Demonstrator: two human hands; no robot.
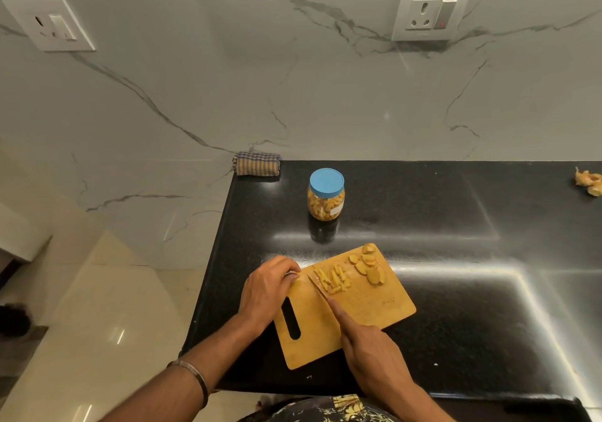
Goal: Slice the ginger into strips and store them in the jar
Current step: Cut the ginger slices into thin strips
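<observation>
Right hand [368,350]: we grip the knife [318,287], forefinger along its spine, blade beside the strips [332,279].
Left hand [265,291]: fingers curled at the cutting board [368,311] edge; whether they pinch anything, we cannot tell.
Slices [369,263]: uncut, at the board's far corner.
Jar [326,193]: lidded, beyond the board, partly filled.
Spare ginger [588,180]: far right.
Advice: we judge it best to tuck fingertips and cut evenly.

Ginger strips [332,280]: yellow pile, board centre. Ginger slices [369,265]: far right corner. Jar [326,194]: blue-lidded, upright, beyond.
</observation>
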